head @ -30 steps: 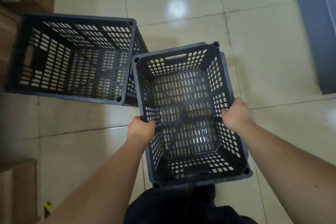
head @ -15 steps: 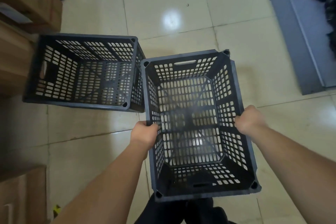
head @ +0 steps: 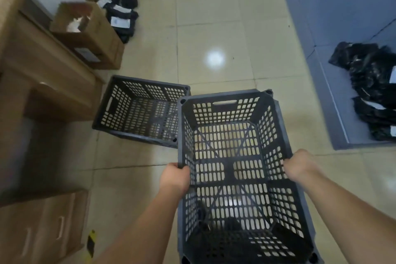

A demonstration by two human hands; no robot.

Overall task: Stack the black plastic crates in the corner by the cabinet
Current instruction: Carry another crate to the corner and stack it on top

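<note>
Both hands are on the carried crate [head: 237, 169], lifted clear of the floor [head: 214, 28] and open side up. The left hand [head: 174, 178] clamps the left rim, fingers [head: 182, 170] hooked over the edge and into the lattice; the right hand [head: 297, 166] clenches the right rim the same way. Compared with a second ago, the view has swung up and the person has drawn back: the second crate [head: 139, 113], which sat large at the upper left, now sits smaller and further ahead on the floor, just beside the wooden cabinet [head: 42, 75]. The held crate's far left corner overlaps that one's right end in the view; whether they touch cannot be told. New things have come into sight too: a cardboard box [head: 90, 34] beyond the cabinet, black packets [head: 122, 6] behind it, and a grey platform [head: 342, 38] with more black bags [head: 372, 83] to the right. For the task, this looks like the carry phase, with the floor crate the likely base. The stack is not yet made; the held crate has to go left and forward, then square up over the other's rim before it comes down.
</note>
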